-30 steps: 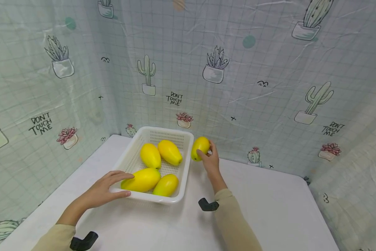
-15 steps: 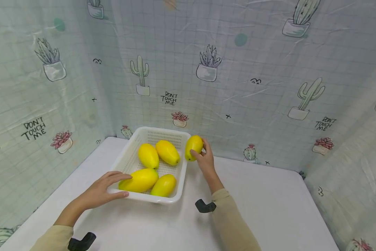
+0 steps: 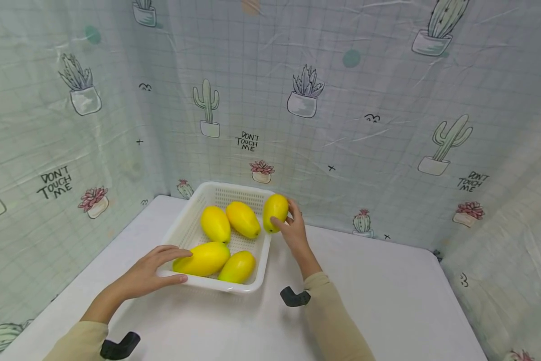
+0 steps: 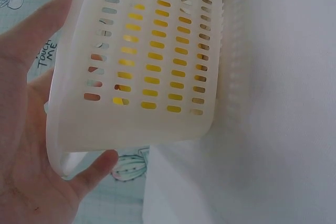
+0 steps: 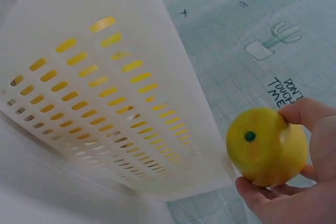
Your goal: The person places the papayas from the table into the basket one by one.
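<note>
In the head view my right hand (image 3: pixel 293 228) holds a yellow mango (image 3: pixel 276 213) between thumb and fingers, over the right rim of a white perforated basket (image 3: pixel 266 250). The right wrist view shows the mango's end with its green stem spot (image 5: pixel 250 136), close beside the basket wall. My left hand (image 3: pixel 150 271) grips the basket's near left corner, thumb at the front rim and fingers spread over the corner. Inside lie several yellow mangoes: a large one (image 3: pixel 207 258) under the left fingertips, a smaller one (image 3: pixel 237 266) beside it, others (image 3: pixel 215 224) farther back.
The basket stands on a white-covered table (image 3: pixel 351 301), toward its back left. Behind and around the table hangs a cactus-print curtain (image 3: pixel 261 100), close to the basket's far side. A dark wrist-camera mount (image 3: pixel 295 297) sticks out at the right sleeve.
My right hand has moved left with the mango, from beside the basket to over its right rim. The left hand stays at the corner. The head view has shifted slightly.
</note>
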### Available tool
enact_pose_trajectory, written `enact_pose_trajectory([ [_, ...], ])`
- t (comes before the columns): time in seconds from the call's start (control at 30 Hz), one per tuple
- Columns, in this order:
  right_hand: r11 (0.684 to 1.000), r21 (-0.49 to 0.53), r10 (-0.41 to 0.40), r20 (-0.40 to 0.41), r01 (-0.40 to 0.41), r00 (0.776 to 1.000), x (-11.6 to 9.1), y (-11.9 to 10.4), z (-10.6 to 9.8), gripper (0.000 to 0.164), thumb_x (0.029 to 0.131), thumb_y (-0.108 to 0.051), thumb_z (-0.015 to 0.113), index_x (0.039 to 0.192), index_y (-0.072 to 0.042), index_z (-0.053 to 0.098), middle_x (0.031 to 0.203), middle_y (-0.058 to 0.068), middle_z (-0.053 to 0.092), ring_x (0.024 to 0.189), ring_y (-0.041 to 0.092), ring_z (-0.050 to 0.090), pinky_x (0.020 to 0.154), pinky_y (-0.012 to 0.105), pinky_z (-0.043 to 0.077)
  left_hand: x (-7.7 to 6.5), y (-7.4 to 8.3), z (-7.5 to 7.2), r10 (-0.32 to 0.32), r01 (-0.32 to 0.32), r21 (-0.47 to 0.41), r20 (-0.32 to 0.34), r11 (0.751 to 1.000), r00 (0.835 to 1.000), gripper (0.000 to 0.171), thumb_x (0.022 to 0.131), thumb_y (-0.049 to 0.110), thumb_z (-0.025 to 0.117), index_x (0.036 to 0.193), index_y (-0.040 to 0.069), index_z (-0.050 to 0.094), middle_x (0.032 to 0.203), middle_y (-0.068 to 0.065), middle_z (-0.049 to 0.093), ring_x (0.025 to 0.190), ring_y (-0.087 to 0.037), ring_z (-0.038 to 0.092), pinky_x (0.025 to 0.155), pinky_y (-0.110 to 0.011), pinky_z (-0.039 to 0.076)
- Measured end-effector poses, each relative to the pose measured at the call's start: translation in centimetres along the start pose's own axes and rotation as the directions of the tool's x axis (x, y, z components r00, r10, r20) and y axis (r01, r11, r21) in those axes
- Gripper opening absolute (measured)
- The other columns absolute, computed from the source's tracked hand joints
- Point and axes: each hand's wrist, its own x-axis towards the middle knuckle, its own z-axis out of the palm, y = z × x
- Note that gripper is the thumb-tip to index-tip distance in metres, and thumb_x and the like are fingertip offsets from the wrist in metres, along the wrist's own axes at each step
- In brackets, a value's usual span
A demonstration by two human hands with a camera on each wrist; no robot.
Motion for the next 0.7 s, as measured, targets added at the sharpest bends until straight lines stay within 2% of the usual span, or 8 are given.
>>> enact_pose_trajectory([
  [0.27, 0.999, 0.020, -0.028, 0.034, 0.027, 0.999, -0.04, 0.24, 0.19, 0.078, 0.079, -0.029, 0.070, 0.143, -0.029, 0.025, 0.147, -0.003, 0.028, 0.130, 0.024, 0.040, 0.103, 0.042, 0.041, 0.00, -0.06, 0.08, 0.001, -0.001, 0.003, -0.001, 1.000, 1.000, 0.059, 0.072, 0.064, 0.062, 0.123, 0.036, 0.054, 0.131, 0.000, 0.050, 0.123, -0.026, 0.039, 0.093, -0.063, 0.038],
  [0.5, 0.999, 0.018, -0.042, 0.044, 0.041, 0.998, 0.08, 0.32, 0.31, 0.074, 0.078, -0.028, 0.071, 0.139, -0.036, 0.029, 0.145, -0.007, 0.031, 0.126, 0.020, 0.044, 0.101, 0.039, 0.043, 0.21, -0.13, 0.07, 0.008, -0.008, 0.008, -0.012, 1.000, 1.000, 0.059, 0.071, 0.063, 0.062, 0.123, 0.036, 0.054, 0.131, 0.000, 0.050, 0.123, -0.026, 0.038, 0.093, -0.065, 0.037],
  [0.7, 0.998, 0.012, -0.064, 0.067, 0.063, 0.996, -0.01, 0.27, 0.35, 0.072, 0.078, -0.029, 0.071, 0.139, -0.035, 0.031, 0.143, -0.007, 0.033, 0.125, 0.020, 0.045, 0.101, 0.039, 0.043, 0.18, -0.21, 0.11, 0.001, -0.001, 0.000, -0.005, 1.000, 1.000, 0.059, 0.072, 0.063, 0.062, 0.123, 0.036, 0.054, 0.131, 0.000, 0.049, 0.123, -0.026, 0.039, 0.092, -0.064, 0.038],
])
